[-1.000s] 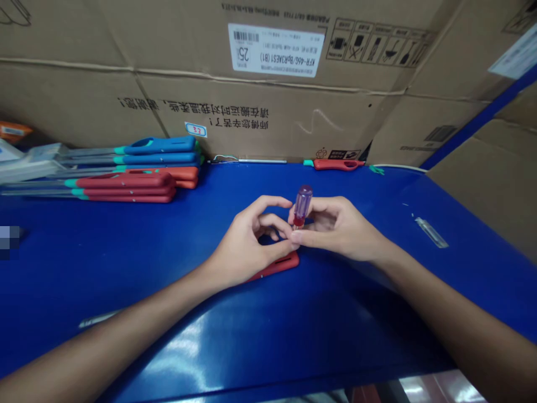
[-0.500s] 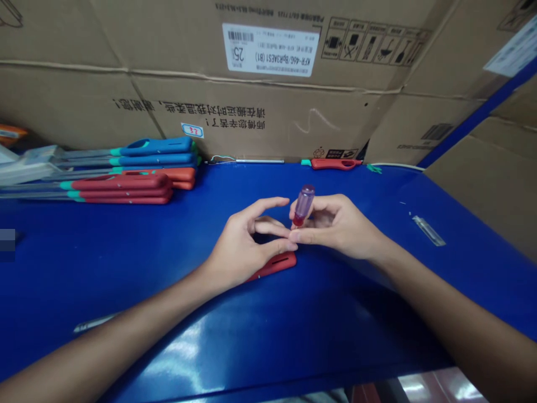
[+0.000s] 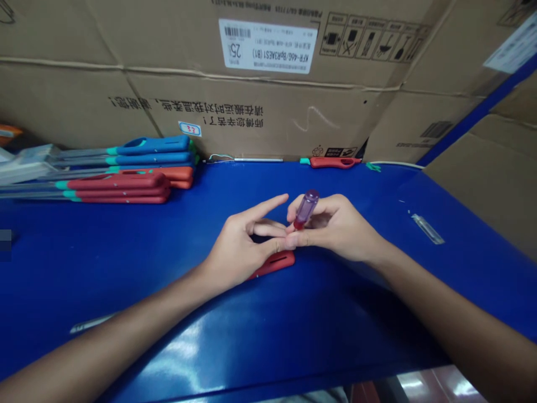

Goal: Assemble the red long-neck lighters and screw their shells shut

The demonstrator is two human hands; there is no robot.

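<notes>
My right hand [image 3: 335, 226] is closed around a small screwdriver [image 3: 307, 207] with a clear purple handle and a red collar. The handle leans up and to the right; its shaft is hidden behind my fingers. Fingertips of my left hand [image 3: 247, 243] meet those of the right below the collar. Its thumb and middle fingers come together in a pinch, with the index finger stretched out, and what they hold is too small or hidden to name. Under the left hand lies a red lighter handle [image 3: 277, 264] on the blue table [image 3: 361, 330], its other end covered by that hand.
Several long-necked lighters [image 3: 121, 187] in blue, orange and red lie stacked at the left. Another red lighter body [image 3: 335, 162] and a thin metal rod [image 3: 258, 160] lie along the cardboard box [image 3: 188, 101]. A small clear plastic piece [image 3: 428, 229] is at the right.
The screwdriver's handle has tipped a little further to the right. Both hands stay nearly in place, and the red lighter handle still lies under the left one.
</notes>
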